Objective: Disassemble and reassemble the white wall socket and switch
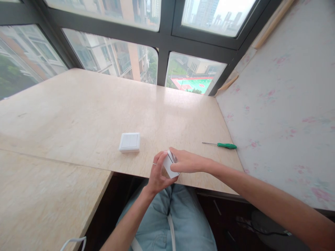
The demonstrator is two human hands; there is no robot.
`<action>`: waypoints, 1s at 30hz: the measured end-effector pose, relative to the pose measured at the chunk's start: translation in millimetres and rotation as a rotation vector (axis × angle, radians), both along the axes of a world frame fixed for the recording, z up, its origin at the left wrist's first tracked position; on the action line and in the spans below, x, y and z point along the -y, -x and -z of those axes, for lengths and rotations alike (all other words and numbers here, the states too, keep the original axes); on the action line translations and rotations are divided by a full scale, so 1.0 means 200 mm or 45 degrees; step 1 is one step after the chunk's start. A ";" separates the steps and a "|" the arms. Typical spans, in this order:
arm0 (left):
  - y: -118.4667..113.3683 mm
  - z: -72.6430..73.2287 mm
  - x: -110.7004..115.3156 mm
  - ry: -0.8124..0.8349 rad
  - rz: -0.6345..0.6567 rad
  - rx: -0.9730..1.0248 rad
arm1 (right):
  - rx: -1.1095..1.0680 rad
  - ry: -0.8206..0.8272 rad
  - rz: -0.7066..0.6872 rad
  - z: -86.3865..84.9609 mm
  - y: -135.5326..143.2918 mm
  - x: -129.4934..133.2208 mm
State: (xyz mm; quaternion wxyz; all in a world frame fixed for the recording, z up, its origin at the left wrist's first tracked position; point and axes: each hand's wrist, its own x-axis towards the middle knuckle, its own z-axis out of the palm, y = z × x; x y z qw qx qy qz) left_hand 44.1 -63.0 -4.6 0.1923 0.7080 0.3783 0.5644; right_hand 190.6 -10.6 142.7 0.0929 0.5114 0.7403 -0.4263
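Observation:
Near the counter's front edge, a small white box-like piece with a dark seam is tilted between my two hands. My left hand, with a ring on one finger, is closed around its left and lower sides. From the right, my right hand grips the piece's upper right part, thumb on its face. A white square switch lies flat on the counter to the left of my hands. On the right lies a screwdriver with a green handle, its thin shaft pointing left.
The beige stone counter runs back to dark-framed windows. A flowered wall bounds the right side. Below the front edge are my legs in light blue trousers, and a white cable shows at the lower left.

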 end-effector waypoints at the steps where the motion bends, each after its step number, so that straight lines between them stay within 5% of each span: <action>1: 0.00 0.00 0.00 0.002 -0.004 0.001 | 0.024 0.002 -0.003 -0.01 0.02 0.00; 30: -0.04 -0.01 0.01 -0.067 -0.052 -0.054 | 0.137 -0.019 -0.009 -0.01 0.05 0.01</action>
